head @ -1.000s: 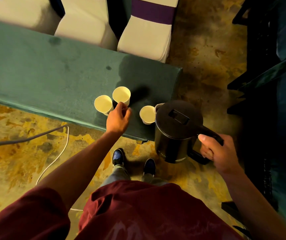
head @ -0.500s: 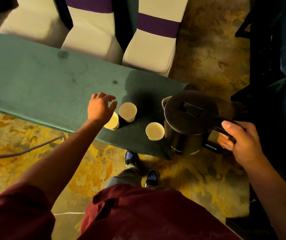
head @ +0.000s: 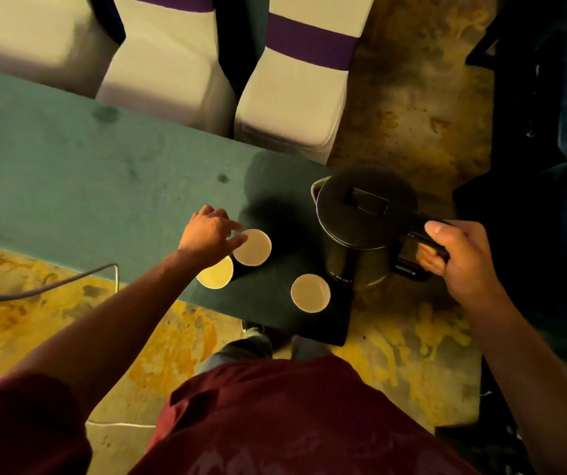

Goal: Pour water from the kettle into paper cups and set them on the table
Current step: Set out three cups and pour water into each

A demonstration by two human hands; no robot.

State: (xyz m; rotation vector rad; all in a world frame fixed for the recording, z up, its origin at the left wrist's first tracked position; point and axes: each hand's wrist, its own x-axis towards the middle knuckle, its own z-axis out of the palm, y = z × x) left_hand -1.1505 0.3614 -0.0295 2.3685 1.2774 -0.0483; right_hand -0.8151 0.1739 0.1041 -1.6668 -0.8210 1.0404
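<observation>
Three paper cups stand near the right end of the green table [head: 69,186]. My left hand [head: 208,234] hovers over the left pair, fingers spread, fingertips at the rim of the middle cup [head: 253,247]; the left cup [head: 215,276] is partly hidden under my wrist. The third cup [head: 310,293] stands apart near the table's front edge. A black kettle [head: 357,228], lid closed and upright, is at the table's right end, beside the third cup. My right hand [head: 453,255] grips its handle. I cannot tell whether the kettle rests on the table.
Three white chairs with purple bands [head: 296,80] stand behind the table. A grey cable [head: 42,289] runs over the yellow stained floor at the left. Dark furniture [head: 549,166] fills the right side. My feet are below the table's front edge.
My left hand has left the spot between the cups, lifted above the left pair and spread its fingers. The kettle has moved up and back, from below the table's edge to its right end.
</observation>
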